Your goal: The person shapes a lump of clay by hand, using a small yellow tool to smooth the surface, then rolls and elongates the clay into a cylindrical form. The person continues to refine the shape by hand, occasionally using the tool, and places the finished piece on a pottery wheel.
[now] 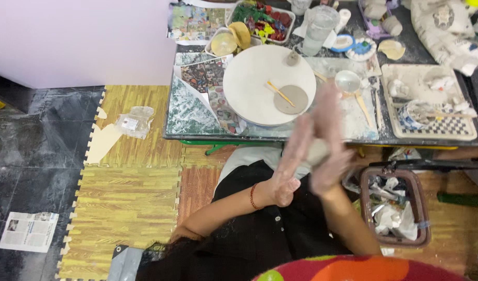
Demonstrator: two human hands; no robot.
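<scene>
My left hand (pixel 293 158) and my right hand (pixel 328 143) are pressed palm to palm in front of the table edge, both blurred by motion. A pale grey lump of clay (pixel 318 152) is squeezed between them, mostly hidden. Just beyond the hands a round white board (pixel 249 86) lies on the table. It carries a flat grey clay disc (pixel 291 99), a thin yellow wooden tool (pixel 279 93) and a small grey clay knob (pixel 293 58). A red bracelet (pixel 252 196) circles my left wrist.
The low table (pixel 189 112) holds a clear plastic cup (pixel 319 27), a tray of coloured pieces (pixel 262 21), a small bowl (pixel 348 80) and a checkered tray (pixel 436 127) with clay scraps. A waste basket (pixel 395 208) stands at right. Foam mats (pixel 127 192) cover the floor.
</scene>
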